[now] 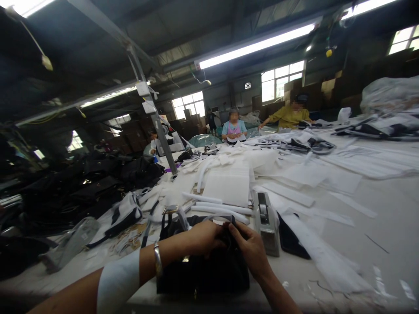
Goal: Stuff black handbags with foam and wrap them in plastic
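Head view shows a black bag (203, 277) on the tabletop (394, 209), directly before the person and close to the near edge. The right hand (249, 245) pinches the bag's upper edge between thumb and fingers; the left hand (206, 237) curls over the top beside it, its fingertips hidden, so I cannot tell whether it grips. The bag looks fairly light and not fragile, soft enough to give yet stiff enough to hold its shape; its top edge or lower sides seem the surest holds. Foam tubes (222, 208) crowd the far side, and a tape dispenser (266, 226) stands just right of the right hand. Wider room lies farther right, beyond a white strip (327, 257).
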`<move>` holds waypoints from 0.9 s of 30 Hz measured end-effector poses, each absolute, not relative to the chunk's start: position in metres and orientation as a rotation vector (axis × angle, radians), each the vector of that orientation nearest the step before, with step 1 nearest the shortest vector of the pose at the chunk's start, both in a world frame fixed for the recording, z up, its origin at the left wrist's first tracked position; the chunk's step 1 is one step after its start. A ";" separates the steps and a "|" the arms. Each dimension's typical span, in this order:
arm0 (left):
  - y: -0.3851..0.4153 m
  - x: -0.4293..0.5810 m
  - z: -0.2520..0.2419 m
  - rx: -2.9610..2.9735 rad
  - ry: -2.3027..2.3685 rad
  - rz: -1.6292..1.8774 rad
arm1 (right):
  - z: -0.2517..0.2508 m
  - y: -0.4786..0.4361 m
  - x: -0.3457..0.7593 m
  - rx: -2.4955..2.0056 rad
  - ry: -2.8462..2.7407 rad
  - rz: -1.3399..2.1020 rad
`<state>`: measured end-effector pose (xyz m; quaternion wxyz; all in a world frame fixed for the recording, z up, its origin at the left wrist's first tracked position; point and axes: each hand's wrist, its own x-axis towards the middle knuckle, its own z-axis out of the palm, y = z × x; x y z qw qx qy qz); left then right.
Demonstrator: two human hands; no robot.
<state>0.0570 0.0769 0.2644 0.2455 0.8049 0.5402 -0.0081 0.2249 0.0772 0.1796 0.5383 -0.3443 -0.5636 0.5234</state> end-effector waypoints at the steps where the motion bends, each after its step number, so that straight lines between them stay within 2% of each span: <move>1: 0.080 0.058 0.268 2.186 1.479 -0.064 | 0.180 0.077 0.226 -0.830 -1.342 1.248; 7: 0.091 0.062 0.274 2.006 1.362 -0.152 | 0.182 0.078 0.230 -0.872 -1.358 1.236; 11: 0.082 0.060 0.266 1.835 1.262 -0.060 | 0.179 0.080 0.231 -0.868 -1.379 1.193; 21: 0.077 0.046 0.253 1.928 1.395 0.204 | 0.175 0.077 0.227 -0.860 -1.371 1.178; 27: 0.074 0.046 0.249 1.995 1.506 0.212 | 0.178 0.078 0.228 -0.852 -1.379 1.199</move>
